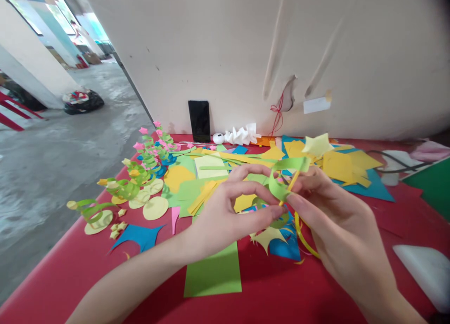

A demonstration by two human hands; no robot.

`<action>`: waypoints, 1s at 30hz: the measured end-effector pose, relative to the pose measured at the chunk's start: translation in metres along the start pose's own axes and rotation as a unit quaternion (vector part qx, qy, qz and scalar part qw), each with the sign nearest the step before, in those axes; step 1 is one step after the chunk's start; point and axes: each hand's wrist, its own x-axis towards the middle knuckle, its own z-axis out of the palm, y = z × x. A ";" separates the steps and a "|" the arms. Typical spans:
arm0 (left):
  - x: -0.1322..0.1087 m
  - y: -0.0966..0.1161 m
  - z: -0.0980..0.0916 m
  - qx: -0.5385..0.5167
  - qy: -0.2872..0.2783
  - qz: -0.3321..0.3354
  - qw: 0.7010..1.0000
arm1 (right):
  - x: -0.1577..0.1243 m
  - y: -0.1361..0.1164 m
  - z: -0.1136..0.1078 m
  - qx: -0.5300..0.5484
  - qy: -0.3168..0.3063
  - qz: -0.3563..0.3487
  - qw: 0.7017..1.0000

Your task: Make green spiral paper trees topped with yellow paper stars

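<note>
A curled green paper strip [279,185] loops between my two hands, with a thin yellow stick [293,181] slanting beside it. My right hand [326,207] is closed, thumb and fingers pinching the strip. With thumb and forefinger, my left hand [232,216] closes around the stick's lower end and the curl's edge. A yellow loop [305,239], like a scissor handle, shows below my right palm; its other parts are hidden. Behind the strip appears a pale yellow paper star [317,145]. Below my hands lie a spiky pale yellow scrap [269,237] and a green sheet [213,275].
Spiral paper ornaments [128,188] on round bases stand along the table's left side. A black phone [199,121] leans against the pale panel [211,42]. Yellow paper pieces [342,167], a blue scrap [138,237] and a white object [423,270] lie on the red table [154,291].
</note>
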 end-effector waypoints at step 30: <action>0.006 -0.004 0.004 0.027 0.056 0.062 0.996 | 0.000 0.006 0.003 -0.005 0.005 -0.011 1.000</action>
